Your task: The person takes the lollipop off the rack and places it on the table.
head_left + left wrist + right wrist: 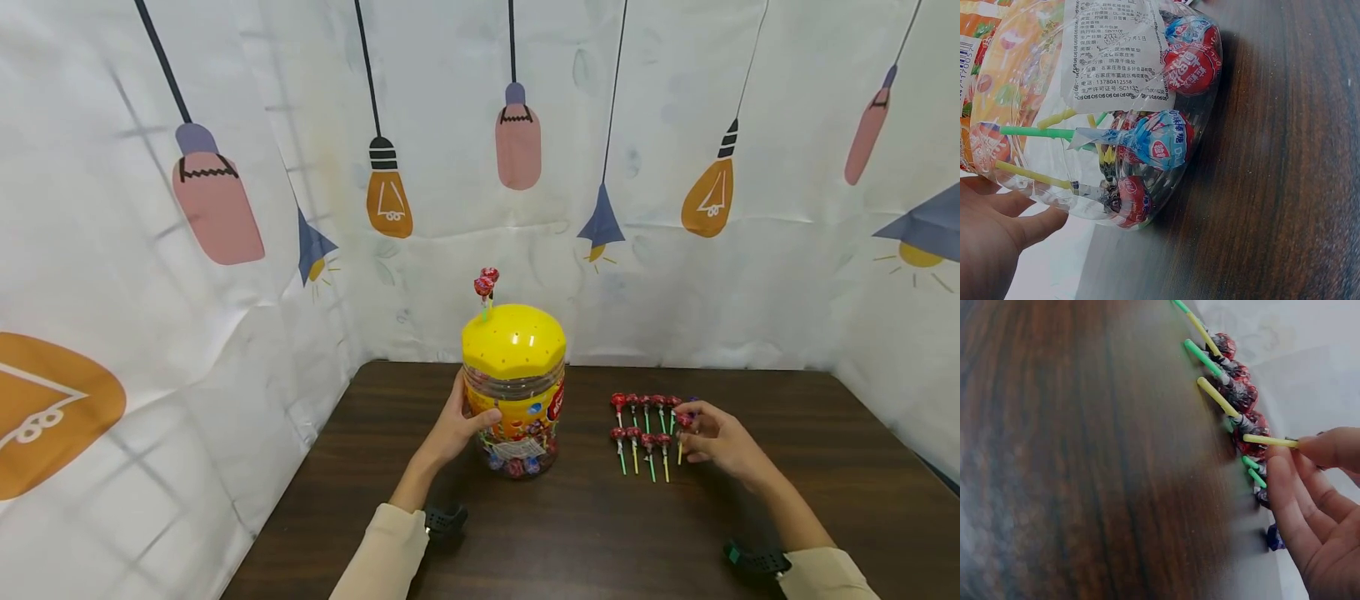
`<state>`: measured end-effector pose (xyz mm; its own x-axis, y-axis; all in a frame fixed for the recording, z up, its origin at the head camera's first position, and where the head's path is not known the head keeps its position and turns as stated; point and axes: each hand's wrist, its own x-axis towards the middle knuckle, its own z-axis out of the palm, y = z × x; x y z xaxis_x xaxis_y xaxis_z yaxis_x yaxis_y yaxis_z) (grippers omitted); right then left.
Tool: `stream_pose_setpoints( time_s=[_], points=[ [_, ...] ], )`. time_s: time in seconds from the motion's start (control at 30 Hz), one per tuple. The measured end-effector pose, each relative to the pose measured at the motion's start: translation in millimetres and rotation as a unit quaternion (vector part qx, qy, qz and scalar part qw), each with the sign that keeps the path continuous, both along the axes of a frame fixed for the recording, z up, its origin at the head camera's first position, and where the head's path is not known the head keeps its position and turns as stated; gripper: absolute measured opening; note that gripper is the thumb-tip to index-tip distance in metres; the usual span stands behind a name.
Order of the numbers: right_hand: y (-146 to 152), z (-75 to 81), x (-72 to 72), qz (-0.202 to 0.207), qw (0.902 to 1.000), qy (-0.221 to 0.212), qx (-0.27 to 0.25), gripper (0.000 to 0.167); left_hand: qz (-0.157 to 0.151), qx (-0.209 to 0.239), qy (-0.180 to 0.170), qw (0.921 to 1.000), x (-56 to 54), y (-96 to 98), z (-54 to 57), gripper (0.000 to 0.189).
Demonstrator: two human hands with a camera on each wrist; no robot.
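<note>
My left hand (452, 429) grips the side of a clear plastic candy jar (517, 417), thumb across its front. In the left wrist view wrapped lollipops (1163, 140) lie inside the jar behind a white label (1116, 50). A domed yellow lid (513, 342) with small holes tops the jar, and two red lollipops (483, 287) stand in it. On the right, my right hand (723, 442) pinches a lollipop with a yellow stick (1270, 441) between thumb and fingers, at the right end of the front row. The held lollipop's head is mostly hidden in the right wrist view.
Two rows of lollipops (648, 442) lie on the dark wooden table (585, 533), heads away from me. A blue-purple wrapped lollipop (1275, 538) sits past my fingers. A white curtain (450, 292) printed with lamps hangs behind the table.
</note>
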<state>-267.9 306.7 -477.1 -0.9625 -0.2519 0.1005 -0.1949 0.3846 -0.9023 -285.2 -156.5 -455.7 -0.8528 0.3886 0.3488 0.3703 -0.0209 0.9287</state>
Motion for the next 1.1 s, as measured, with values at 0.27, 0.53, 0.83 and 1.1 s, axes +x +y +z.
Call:
stream_pose_setpoints(
  time_s=[0.27, 0.53, 0.83, 1.1],
  points=[
    [-0.6, -3.6, -2.6, 0.018, 0.9992, -0.031, 0.014, 0.05, -0.003, 0.003, -0.004, 1.0, 0.2, 0.4, 0.9, 0.093],
    [3.7, -3.1, -4.1, 0.03, 0.9979, -0.046, 0.036, 0.05, -0.007, 0.009, -0.007, 0.9999, 0.9, 0.7, 1.5, 0.094],
    [5.7, -1.2, -4.0, 0.04, 0.9941, -0.066, 0.076, 0.05, -0.01, 0.011, 0.0, 0.9999, -0.2, 0.9, -0.2, 0.093],
    [4.9, 1.0, -5.3, 0.06, 0.9917, -0.062, 0.096, 0.05, -0.014, 0.014, 0.005, 0.9998, -0.6, 0.7, 0.1, 0.09]
  ],
)
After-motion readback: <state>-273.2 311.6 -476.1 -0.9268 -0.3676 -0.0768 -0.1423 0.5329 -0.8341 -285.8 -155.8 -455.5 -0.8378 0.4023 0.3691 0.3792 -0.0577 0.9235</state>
